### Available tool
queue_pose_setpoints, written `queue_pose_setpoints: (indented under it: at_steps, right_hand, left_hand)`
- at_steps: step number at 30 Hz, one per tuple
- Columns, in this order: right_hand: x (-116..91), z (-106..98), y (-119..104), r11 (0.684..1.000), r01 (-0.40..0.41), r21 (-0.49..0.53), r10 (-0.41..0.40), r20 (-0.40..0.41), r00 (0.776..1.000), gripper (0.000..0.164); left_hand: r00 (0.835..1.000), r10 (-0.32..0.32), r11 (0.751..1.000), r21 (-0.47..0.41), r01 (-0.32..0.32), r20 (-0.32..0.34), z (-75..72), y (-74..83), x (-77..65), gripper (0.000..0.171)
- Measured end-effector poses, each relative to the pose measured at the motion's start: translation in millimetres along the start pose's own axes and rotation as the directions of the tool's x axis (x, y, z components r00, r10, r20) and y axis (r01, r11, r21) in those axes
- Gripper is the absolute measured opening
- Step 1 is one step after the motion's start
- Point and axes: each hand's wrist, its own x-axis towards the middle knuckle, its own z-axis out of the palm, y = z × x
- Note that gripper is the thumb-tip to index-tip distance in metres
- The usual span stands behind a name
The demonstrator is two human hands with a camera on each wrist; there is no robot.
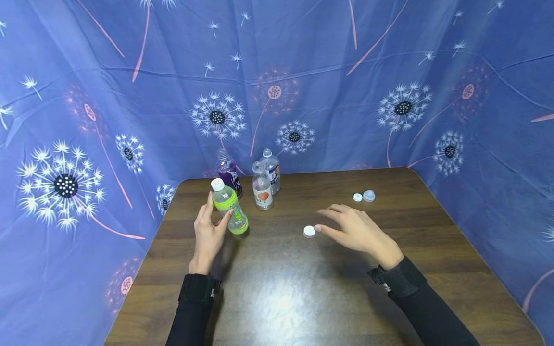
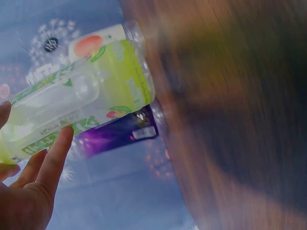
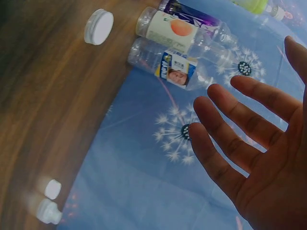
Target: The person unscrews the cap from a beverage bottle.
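Observation:
My left hand (image 1: 209,233) grips a clear bottle with a green label (image 1: 231,209) and a white cap on top. In the head view the bottle leans; whether its base touches the table I cannot tell. Over the table at the right hovers my right hand (image 1: 355,228), its fingers extended and holding nothing. A loose white cap (image 1: 309,232) lies by that hand's thumb tip. Behind the green bottle stand a purple-labelled bottle (image 1: 229,173), a bottle with a peach-coloured picture (image 1: 262,188) and a bottle with a blue label (image 1: 272,172), all three without caps.
Farther back on the right lie a small white cap (image 1: 357,197) and a translucent cap (image 1: 369,195), side by side. The brown wooden table (image 1: 415,230) ends at a blue cloth (image 1: 324,96) with dandelion prints, hanging behind it and at both sides.

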Motion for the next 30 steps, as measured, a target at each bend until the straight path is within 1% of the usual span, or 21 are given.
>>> queue_pose_setpoints:
  at_steps: [4,6,10,13,19,22,25,30]
  right_hand:
    - [-8,5,9,0.999,-0.048,0.026,0.048,0.019,0.999,0.062]
    - [-13,8,14,0.997,-0.068,0.038,0.067,0.022,0.998,0.062]
    - [-21,15,24,0.992,-0.103,0.076,0.101,0.017,0.995,0.062]
    - [-27,19,34,0.988,-0.132,0.083,0.131,0.017,0.991,0.063]
    - [-41,24,51,0.975,-0.201,0.097,0.198,0.046,0.979,0.066]
    - [-48,27,56,0.969,-0.224,0.106,0.22,0.052,0.974,0.065]
    - [-54,29,60,0.964,-0.24,0.115,0.234,0.058,0.97,0.063]
    - [-57,28,63,0.96,-0.253,0.12,0.247,0.061,0.967,0.063]
  left_hand:
    - [0.999,-0.024,0.999,0.044,0.025,-0.023,-7.3,-9.9,10.6,0.083]
    - [0.999,-0.025,0.998,0.063,0.027,-0.029,-10.9,-14.5,14.1,0.083]
    - [0.999,-0.034,0.995,0.092,0.036,-0.024,-17.7,-23.0,18.4,0.084]
    - [0.999,-0.048,0.993,0.103,0.049,-0.017,-21.4,-29.9,21.3,0.084]
    - [0.996,-0.086,0.985,0.15,0.089,-0.027,-27.7,-41.8,29.0,0.083]
    - [0.994,-0.101,0.982,0.159,0.105,-0.03,-30.8,-47.9,35.5,0.083]
    - [0.994,-0.103,0.981,0.161,0.109,-0.048,-35.1,-54.2,42.2,0.083]
    - [0.991,-0.107,0.979,0.163,0.12,-0.085,-43.2,-62.7,54.1,0.084]
